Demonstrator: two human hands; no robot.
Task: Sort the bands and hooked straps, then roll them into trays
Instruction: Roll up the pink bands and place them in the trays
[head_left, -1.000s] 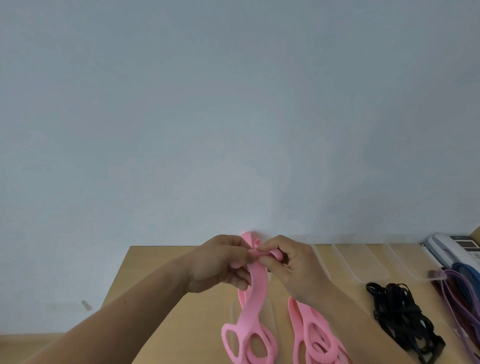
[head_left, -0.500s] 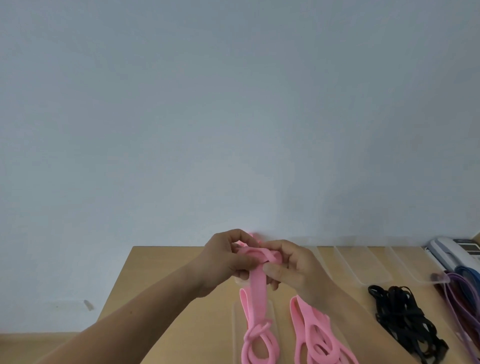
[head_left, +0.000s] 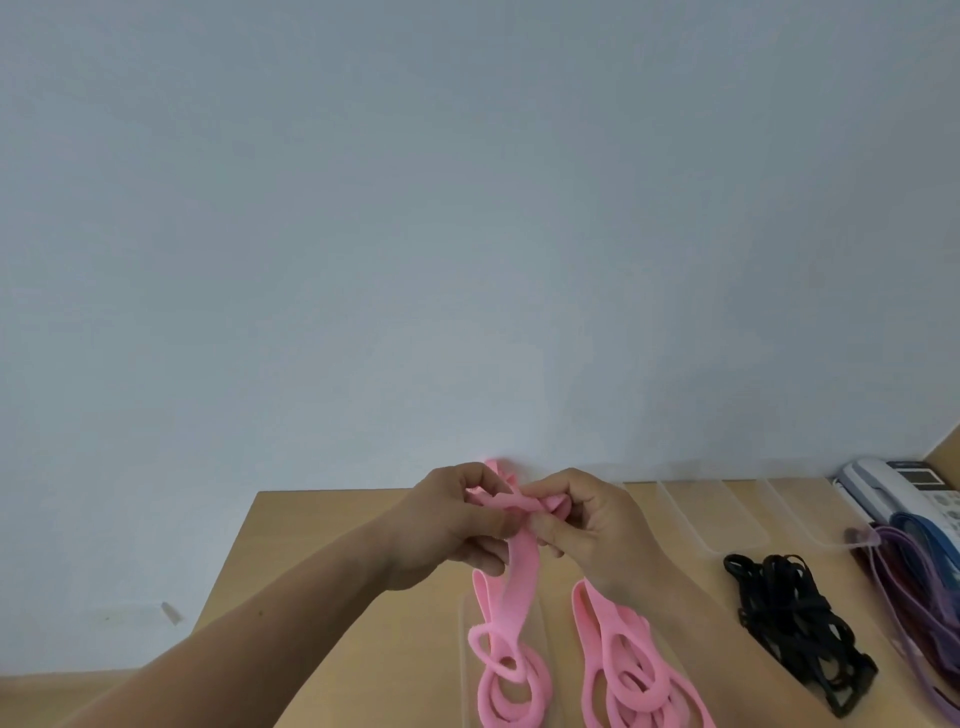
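Observation:
Both of my hands hold the top of a pink band (head_left: 517, 577) above the wooden table (head_left: 322, 587). My left hand (head_left: 452, 525) grips its folded end from the left; my right hand (head_left: 582, 519) pinches the same fold from the right. The band hangs down, and its loops lie in a clear tray (head_left: 464, 670) below. A second heap of pink bands (head_left: 623, 670) lies to the right under my right wrist. Black hooked straps (head_left: 789, 618) are piled further right.
Several clear trays (head_left: 706, 514) stand along the wall at the back right. Purple and blue bands (head_left: 919, 582) lie at the far right, beside a white telephone (head_left: 883, 488). The table's left edge runs diagonally past my left forearm.
My hands have worked more of the pink band into the fold between them. The hanging loops have risen a little and bunched up.

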